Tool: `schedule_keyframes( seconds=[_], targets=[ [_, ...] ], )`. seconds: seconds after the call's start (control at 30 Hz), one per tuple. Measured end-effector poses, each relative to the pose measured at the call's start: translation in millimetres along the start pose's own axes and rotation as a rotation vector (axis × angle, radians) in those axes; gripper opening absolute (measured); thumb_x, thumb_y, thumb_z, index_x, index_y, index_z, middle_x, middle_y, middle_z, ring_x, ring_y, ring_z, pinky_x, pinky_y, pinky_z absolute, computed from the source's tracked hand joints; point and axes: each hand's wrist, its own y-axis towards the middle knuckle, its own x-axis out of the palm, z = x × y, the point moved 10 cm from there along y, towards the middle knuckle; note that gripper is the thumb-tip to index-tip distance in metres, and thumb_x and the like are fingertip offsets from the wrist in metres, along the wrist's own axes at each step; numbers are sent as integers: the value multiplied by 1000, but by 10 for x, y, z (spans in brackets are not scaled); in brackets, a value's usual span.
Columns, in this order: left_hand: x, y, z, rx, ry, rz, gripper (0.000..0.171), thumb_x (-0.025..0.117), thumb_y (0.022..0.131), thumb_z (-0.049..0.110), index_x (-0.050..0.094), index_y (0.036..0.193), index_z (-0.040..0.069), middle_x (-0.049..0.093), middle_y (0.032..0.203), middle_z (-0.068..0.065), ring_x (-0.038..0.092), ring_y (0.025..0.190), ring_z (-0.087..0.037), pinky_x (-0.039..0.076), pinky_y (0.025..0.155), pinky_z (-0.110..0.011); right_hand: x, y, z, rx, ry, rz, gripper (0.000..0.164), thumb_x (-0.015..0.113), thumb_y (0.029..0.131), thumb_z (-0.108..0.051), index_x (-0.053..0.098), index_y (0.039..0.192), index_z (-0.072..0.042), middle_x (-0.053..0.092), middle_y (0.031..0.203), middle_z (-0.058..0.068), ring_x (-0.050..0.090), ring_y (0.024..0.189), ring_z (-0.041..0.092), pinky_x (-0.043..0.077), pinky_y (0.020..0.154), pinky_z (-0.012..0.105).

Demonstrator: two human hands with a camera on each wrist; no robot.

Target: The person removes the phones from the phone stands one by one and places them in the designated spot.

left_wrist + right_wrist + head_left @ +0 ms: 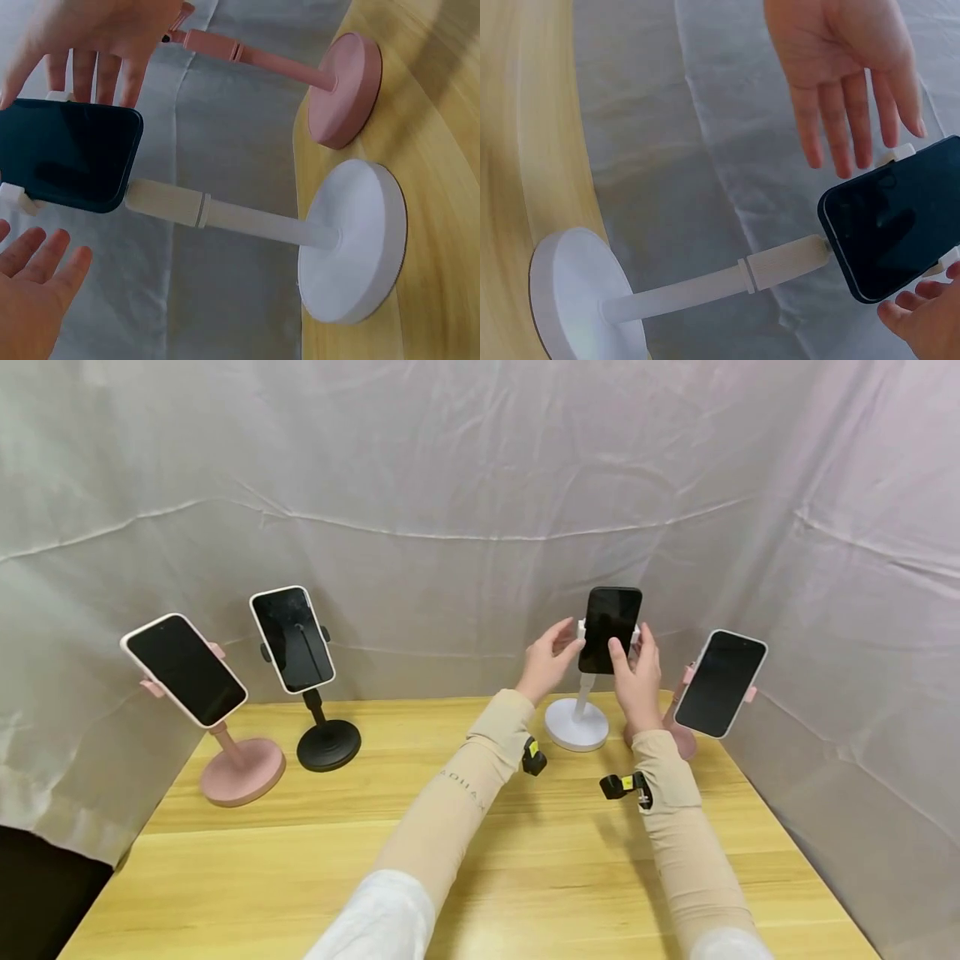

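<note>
Nearest the camera: a white shirt sleeve [382,918] on the left arm, continuing into a beige arm sleeve [431,839] that reaches forward over the wood-grain table [360,902]. Thing in hand: a black smartphone [611,618], seated in the clamp of the white phone stand [576,725], well above the table, one clamp arm [16,199] at each long side. Left hand [544,662] lies to the phone's left, fingers straight and slightly spread, holding nothing; the right wrist view shows a gap between its fingertips and the phone's edge, thumb tip close to the clamp arm. Right hand [637,681] is the nearer: phone lies up and left of its palm, thumb overlapping the lower right of the screen in the head view, other fingers extended along the far side. Contact there: cannot tell. Judgement: any adjustment turns on the phone lying between the two hands, each facing a long edge. Orientation: long axis close to upright, top end leaning a little right as seen from the head, bottom end above the stem, dark screen toward the person.
</note>
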Motion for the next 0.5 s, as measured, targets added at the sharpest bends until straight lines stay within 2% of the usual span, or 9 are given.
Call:
schedule_keyframes(
  seconds=[0.27,0.37,0.5],
  targets=[
    [107,115,-20,-22,-18,-1,43,60,98,23,54,139,11,65,130,-10,65,115,-22,52,99,-26,-17,84,22,-25,36,10,76,53,97,-46,22,155,-8,27,158,16,32,145,31,30,120,43],
    [109,131,-27,-22,-35,2,41,60,97,21,56,137,9,66,128,-11,65,115,-22,52,98,-24,-19,55,-94,-30,44,3,71,52,100,-36,21,154,-4,27,158,19,33,143,34,31,119,46],
    [79,122,-33,-37,-56,19,38,62,97,18,59,134,9,67,126,-11,65,114,-22,53,96,-23,9,52,-111,-15,59,-4,68,52,100,-32,20,155,-8,26,159,15,34,143,31,30,119,44]
  ],
)
